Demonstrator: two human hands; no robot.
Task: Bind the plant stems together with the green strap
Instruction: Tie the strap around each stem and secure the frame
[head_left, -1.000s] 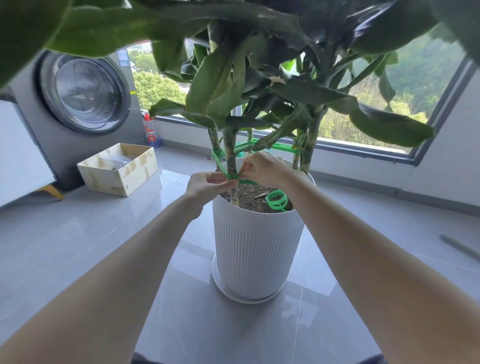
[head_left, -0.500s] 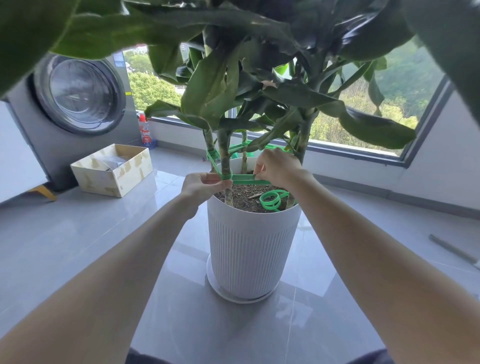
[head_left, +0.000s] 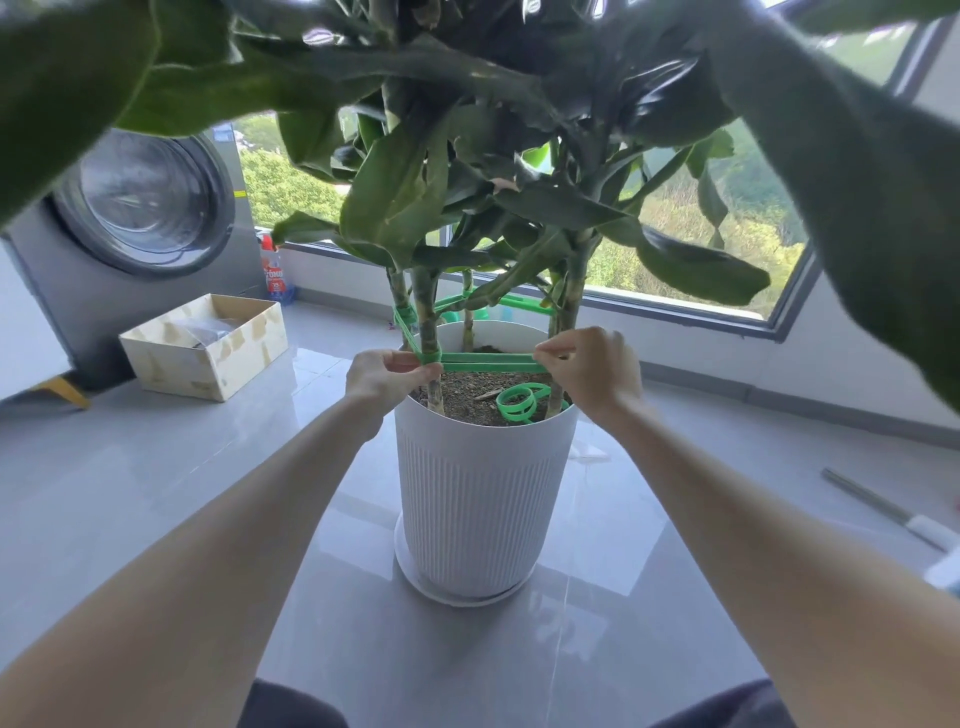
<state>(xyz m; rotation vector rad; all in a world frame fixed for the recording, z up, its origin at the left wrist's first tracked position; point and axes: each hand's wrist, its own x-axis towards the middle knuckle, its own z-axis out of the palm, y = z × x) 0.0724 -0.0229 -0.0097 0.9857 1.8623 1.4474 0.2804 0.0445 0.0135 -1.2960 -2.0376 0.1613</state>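
Observation:
A leafy plant with several thick stems (head_left: 427, 322) grows from a white ribbed pot (head_left: 480, 493) on the floor. A green strap (head_left: 488, 362) is wrapped around the front left stem and stretches level to the right. My left hand (head_left: 382, 376) pinches the strap against that stem. My right hand (head_left: 592, 371) grips the strap's other end beside the right stem (head_left: 563, 332). The strap's loose coil (head_left: 517, 402) lies on the soil. Higher up, a green strap (head_left: 519, 301) links the stems.
A washing machine (head_left: 140, 223) stands at the back left with an open cardboard box (head_left: 208, 345) in front of it. A red-labelled bottle (head_left: 274, 278) sits by the window sill. A metal rod (head_left: 883, 506) lies on the tiled floor at right. Big leaves hang overhead.
My right hand has pulled the strap rightward from the left stem, so a long level stretch now spans the pot. My left hand stayed at the left stem.

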